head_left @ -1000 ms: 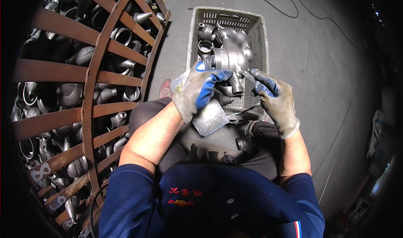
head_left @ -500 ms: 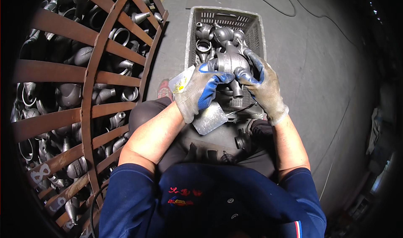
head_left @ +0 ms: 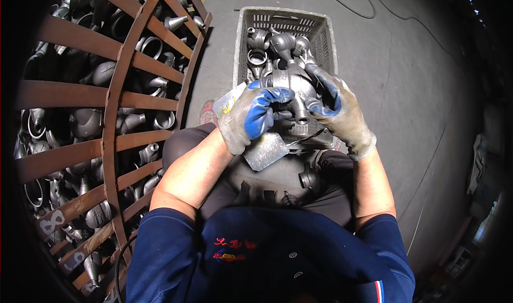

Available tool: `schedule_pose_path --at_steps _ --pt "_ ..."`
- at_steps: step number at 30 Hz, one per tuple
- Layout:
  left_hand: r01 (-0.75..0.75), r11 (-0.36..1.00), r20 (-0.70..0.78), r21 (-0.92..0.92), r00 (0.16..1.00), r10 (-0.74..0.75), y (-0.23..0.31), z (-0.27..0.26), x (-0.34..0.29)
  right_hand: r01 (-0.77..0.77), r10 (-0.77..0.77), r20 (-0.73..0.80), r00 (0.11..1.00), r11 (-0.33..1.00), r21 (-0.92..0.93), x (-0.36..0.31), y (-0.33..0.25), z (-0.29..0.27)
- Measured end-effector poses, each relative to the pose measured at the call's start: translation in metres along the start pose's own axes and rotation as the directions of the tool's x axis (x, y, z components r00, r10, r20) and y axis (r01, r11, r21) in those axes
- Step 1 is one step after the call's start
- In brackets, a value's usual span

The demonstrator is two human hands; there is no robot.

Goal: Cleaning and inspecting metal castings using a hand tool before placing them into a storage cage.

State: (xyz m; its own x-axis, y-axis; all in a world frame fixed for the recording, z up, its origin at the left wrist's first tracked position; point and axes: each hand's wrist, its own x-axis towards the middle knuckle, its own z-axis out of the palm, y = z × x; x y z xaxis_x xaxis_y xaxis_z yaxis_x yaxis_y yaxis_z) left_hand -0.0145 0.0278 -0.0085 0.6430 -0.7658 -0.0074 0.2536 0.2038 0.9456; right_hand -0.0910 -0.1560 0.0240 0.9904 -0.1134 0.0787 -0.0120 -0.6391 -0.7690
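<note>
Grey floor beyond, left hand and right hand palms inward, fingers in shared grip on a metal fitting

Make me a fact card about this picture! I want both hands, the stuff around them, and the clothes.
Left hand: gloved, holding a metal part
Right hand: gloved, at the part's right side
Crate: beyond the hands, with castings inside
Plate: flat, under the left hand
Cage: rusty bars, left, full of castings
Shirt: dark blue
</note>
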Motion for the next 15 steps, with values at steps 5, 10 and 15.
schedule_pose_path --at_steps 5,10,15 --pt "-0.370 0.727 0.190 0.579 0.928 0.321 -0.007 -0.008 -0.002 0.035 -0.037 -0.069 0.997 0.999 -0.026 0.001 0.007 0.006" --pt "0.199 0.957 -0.022 -0.211 0.978 -0.209 0.008 0.013 0.000 0.021 -0.017 -0.143 0.990 0.999 0.029 0.003 0.010 0.017" --pt "0.235 0.935 -0.076 -0.265 0.962 -0.263 0.002 0.012 0.002 -0.099 0.094 -0.144 0.985 0.995 -0.029 0.007 0.005 0.016"
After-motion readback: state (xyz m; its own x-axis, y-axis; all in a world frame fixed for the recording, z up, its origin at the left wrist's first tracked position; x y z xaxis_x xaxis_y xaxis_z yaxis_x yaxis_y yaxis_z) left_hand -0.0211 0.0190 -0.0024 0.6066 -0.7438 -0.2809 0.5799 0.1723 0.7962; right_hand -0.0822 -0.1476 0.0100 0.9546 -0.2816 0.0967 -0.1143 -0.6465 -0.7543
